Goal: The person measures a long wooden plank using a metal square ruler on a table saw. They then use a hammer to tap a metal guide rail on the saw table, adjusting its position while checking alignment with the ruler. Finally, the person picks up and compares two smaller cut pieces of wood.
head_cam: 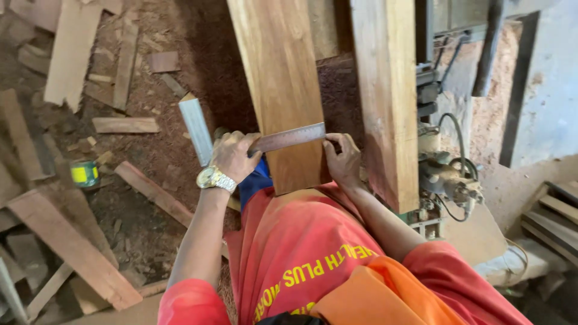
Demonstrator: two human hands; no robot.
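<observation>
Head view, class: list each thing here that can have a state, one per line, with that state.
Wooden board: propped at a slant, lower end against the person's lap.
Metal square: blade laid flat across the board, held at both ends.
Left hand: closed on the square's corner.
Right hand: pressing the blade's end.
Second board: leaning alongside, untouched.
</observation>
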